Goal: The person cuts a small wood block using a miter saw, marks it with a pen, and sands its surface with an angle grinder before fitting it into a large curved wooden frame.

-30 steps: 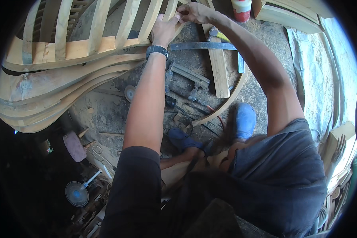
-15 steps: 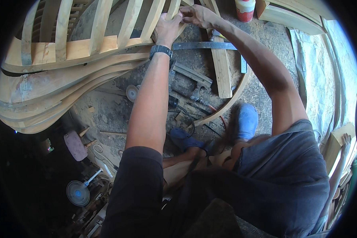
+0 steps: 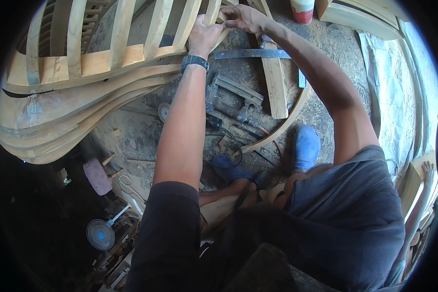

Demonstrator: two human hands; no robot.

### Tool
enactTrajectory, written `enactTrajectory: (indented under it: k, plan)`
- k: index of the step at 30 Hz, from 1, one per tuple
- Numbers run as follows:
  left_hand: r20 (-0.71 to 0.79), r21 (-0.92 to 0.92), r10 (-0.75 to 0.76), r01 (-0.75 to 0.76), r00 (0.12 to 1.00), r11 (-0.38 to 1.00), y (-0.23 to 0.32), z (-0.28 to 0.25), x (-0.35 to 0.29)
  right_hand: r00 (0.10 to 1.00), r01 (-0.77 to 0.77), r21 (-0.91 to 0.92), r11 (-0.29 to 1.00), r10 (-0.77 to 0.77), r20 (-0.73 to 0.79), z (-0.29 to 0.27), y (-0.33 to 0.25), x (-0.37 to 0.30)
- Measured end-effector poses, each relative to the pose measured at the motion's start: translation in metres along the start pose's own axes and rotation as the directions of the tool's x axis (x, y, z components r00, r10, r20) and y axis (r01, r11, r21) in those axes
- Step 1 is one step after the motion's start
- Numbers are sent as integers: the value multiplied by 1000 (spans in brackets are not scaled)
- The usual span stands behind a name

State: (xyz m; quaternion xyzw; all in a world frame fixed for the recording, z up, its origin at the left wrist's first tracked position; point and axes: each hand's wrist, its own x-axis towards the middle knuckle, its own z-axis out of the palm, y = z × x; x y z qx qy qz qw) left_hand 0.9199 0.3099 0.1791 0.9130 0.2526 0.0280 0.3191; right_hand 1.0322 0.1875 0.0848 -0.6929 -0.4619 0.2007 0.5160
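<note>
A large curved wooden frame (image 3: 97, 62) with several upright slats fills the upper left. My left hand (image 3: 204, 36), a dark watch on its wrist, is closed around the frame's right end, at the foot of a slat (image 3: 212, 10). Close against it, my right hand (image 3: 246, 18) bends its fingers and thumb in a pinch at the same end, beside a bit of pale wood. What lies between those fingertips is too small and covered to make out. Both hands nearly touch each other.
Below my hands lie a metal straightedge (image 3: 250, 54), a wooden plank (image 3: 275, 87), a metal clamp-like tool (image 3: 238, 90) and a curved wooden strip (image 3: 282, 127). A white and red container (image 3: 302, 10) stands upper right. A fan (image 3: 100, 234) is lower left. Another person's hand (image 3: 428, 170) rests on wood at right.
The view has shifted slightly, so floor things sit a little further right. My hands stay at the frame's end, with the right fingers a bit more bent.
</note>
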Motion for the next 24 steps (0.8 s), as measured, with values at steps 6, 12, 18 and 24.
enactTrajectory:
  k: [6, 12, 18, 24]
  plan:
    - [-6, -14, -30, 30, 1000, 999, -9, -6, 9, 1000, 3, 319, 948, -12, 28, -27, 0, 6]
    - [27, -6, -59, 59, 998, 998, -1, -7, 3, 992, -12, 239, 971, -18, 125, -21, -1, 13]
    - [-35, -11, -31, 31, 999, 999, -6, -3, 7, 990, 106, 173, 979, -120, 71, -8, 7, 18]
    - [-52, 36, -23, 25, 998, 999, -4, -1, 3, 972, 191, 119, 974, -204, 113, -11, 8, 18]
